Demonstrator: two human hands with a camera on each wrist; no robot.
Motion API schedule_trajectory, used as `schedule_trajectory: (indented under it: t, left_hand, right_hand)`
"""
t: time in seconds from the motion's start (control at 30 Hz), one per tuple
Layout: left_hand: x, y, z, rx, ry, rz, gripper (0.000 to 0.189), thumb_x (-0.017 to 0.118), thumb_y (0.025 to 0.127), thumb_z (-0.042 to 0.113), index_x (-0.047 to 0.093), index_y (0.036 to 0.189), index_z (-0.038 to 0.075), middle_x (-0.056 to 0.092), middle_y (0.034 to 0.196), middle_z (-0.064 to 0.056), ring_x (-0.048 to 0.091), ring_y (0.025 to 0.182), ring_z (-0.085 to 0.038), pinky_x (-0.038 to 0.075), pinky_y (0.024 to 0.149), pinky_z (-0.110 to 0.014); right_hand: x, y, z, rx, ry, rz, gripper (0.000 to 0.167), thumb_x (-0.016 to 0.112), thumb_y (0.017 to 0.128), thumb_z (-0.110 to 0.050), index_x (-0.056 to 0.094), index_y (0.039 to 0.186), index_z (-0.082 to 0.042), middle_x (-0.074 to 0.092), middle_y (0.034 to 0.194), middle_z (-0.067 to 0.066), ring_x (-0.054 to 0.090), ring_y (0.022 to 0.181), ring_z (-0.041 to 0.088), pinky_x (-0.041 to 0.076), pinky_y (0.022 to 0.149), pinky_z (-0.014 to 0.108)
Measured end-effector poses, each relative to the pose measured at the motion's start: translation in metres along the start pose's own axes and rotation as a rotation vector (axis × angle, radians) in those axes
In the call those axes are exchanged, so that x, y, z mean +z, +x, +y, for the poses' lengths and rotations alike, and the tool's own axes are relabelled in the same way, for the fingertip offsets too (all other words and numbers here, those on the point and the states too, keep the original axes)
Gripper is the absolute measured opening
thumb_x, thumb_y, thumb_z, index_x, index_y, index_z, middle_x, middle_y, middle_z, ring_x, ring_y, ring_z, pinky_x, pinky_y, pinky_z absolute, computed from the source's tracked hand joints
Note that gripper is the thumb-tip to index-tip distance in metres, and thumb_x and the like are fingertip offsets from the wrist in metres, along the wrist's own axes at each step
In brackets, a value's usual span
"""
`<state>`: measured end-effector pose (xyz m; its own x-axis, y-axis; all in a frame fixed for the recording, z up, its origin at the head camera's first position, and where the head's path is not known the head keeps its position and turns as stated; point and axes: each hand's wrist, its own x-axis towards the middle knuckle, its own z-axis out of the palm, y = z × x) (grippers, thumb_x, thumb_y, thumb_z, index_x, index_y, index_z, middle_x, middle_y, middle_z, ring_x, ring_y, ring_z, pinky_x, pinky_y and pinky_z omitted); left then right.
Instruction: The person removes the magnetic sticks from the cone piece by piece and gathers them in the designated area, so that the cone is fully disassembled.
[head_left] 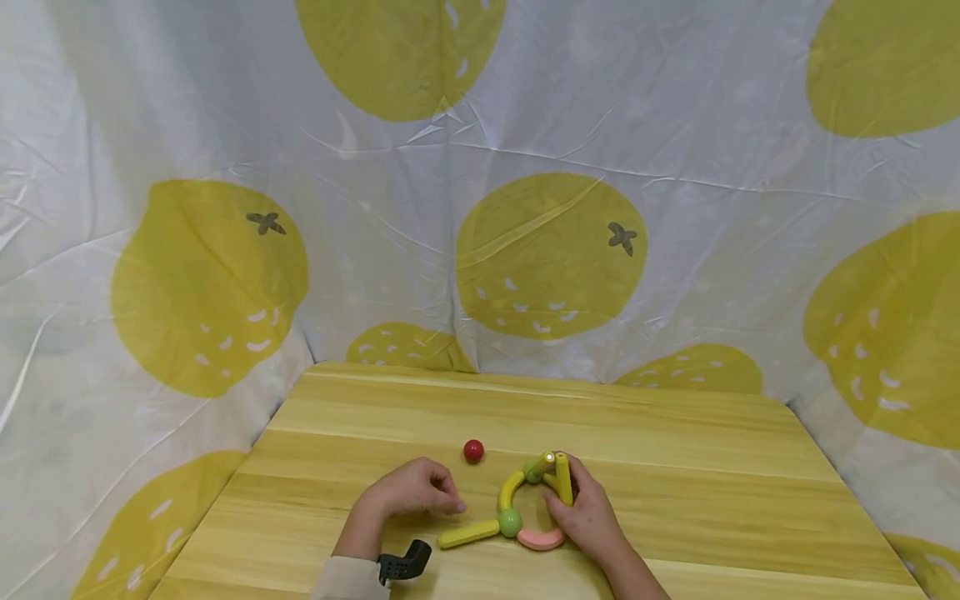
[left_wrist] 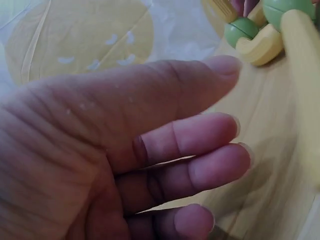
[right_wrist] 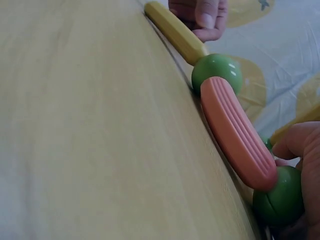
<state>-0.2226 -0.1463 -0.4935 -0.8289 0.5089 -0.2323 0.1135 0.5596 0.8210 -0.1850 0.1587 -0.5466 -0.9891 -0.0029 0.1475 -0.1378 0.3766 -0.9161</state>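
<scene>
A ring of toy building sticks and balls lies on the table. It includes a curved yellow stick (head_left: pixel 510 491), a green ball (head_left: pixel 510 522) and a curved pink stick (head_left: pixel 541 540). From that ball a straight yellow stick (head_left: pixel 468 534) points left; two more yellow sticks (head_left: pixel 564 481) rise at the ring's far right. My right hand (head_left: pixel 591 514) grips the ring's right side, around another green ball (right_wrist: pixel 279 197) that it partly covers. Left of the ring, my left hand (head_left: pixel 416 487) hovers with loosely bent fingers, holding nothing, as the left wrist view confirms.
A red ball (head_left: pixel 473 451) sits alone on the wooden table (head_left: pixel 360 408), beyond the ring and between the hands. A black strap device (head_left: pixel 405 562) is on the left wrist. Lemon-print cloth (head_left: pixel 390 217) hangs around the back and sides.
</scene>
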Motion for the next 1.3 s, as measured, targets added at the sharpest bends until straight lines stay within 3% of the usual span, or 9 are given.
schedule_trajectory:
  t: [0.07,0.2,0.43,0.53,0.77,0.93,1.1,1.3]
  left_hand:
    - [0.002,0.002,0.004,0.019,-0.005,0.011,0.022,0.081,0.087,0.035,0.072,0.084,0.015,0.064,0.075,0.005,0.053,0.067,-0.012,0.044,0.058,-0.027]
    - [0.013,0.009,0.016,0.125,-0.017,0.061,0.025,0.077,0.092,0.032,0.072,0.100,0.009,0.066,0.086,0.003,0.058,0.073,-0.012,0.048,0.061,-0.025]
    - [0.045,0.020,0.038,0.307,0.010,0.129,0.037,0.076,0.093,0.035,0.069,0.117,0.008,0.071,0.107,-0.003,0.061,0.084,-0.006,0.053,0.070,-0.021]
    - [0.056,0.022,0.044,0.361,0.015,0.192,0.036,0.077,0.092,0.036,0.069,0.118,0.012,0.070,0.114,-0.004,0.062,0.089,-0.008,0.054,0.073,-0.022]
    - [0.077,0.025,0.055,0.496,0.003,0.353,0.027,0.081,0.088,0.037,0.071,0.109,0.024,0.071,0.105,0.007,0.063,0.094,-0.014,0.055,0.077,-0.027]
    - [0.086,0.027,0.057,0.602,0.003,0.431,0.021,0.082,0.088,0.029,0.072,0.105,0.022,0.073,0.098,0.006,0.065,0.091,-0.017,0.056,0.076,-0.028]
    - [0.082,0.028,0.054,0.611,0.021,0.451,0.018,0.080,0.090,0.026,0.072,0.105,0.020,0.073,0.098,0.005,0.067,0.089,-0.015,0.057,0.076,-0.028]
    - [0.059,0.024,0.047,0.537,0.013,0.433,0.019,0.075,0.095,0.025,0.071,0.111,0.017,0.072,0.102,0.006,0.069,0.088,-0.009,0.059,0.079,-0.030]
  right_hand:
    - [-0.001,0.000,0.000,0.004,-0.020,-0.003,0.051,0.076,0.086,-0.001,0.062,0.130,-0.021,0.072,0.113,0.001,0.064,0.101,0.014,0.051,0.090,0.023]
    - [-0.001,-0.002,0.000,0.015,-0.031,-0.021,0.043,0.075,0.087,-0.001,0.066,0.122,-0.024,0.073,0.107,-0.001,0.062,0.091,0.010,0.050,0.083,0.023]
    - [-0.003,-0.004,0.000,-0.016,-0.061,-0.121,0.037,0.074,0.089,-0.004,0.067,0.118,-0.028,0.074,0.110,-0.001,0.062,0.093,0.010,0.050,0.084,0.024]
    - [-0.005,-0.004,0.001,-0.048,-0.039,-0.188,0.035,0.073,0.091,-0.006,0.068,0.120,-0.025,0.073,0.109,0.001,0.061,0.090,0.010,0.050,0.081,0.023]
    - [-0.007,-0.003,0.001,-0.110,-0.007,-0.288,0.026,0.074,0.091,-0.008,0.070,0.113,-0.021,0.068,0.093,0.002,0.059,0.079,0.006,0.050,0.071,0.022]
    - [-0.007,-0.003,0.000,-0.129,-0.003,-0.315,0.023,0.074,0.093,-0.012,0.070,0.113,-0.022,0.069,0.095,0.002,0.059,0.081,0.006,0.049,0.073,0.021]
    - [-0.007,-0.004,0.001,-0.123,0.012,-0.301,0.029,0.075,0.092,-0.011,0.069,0.118,-0.022,0.072,0.104,0.002,0.061,0.089,0.008,0.049,0.079,0.022]
    - [-0.007,-0.004,0.002,-0.069,-0.013,-0.213,0.039,0.080,0.088,-0.015,0.068,0.125,-0.021,0.072,0.115,-0.002,0.064,0.105,0.010,0.050,0.096,0.023]
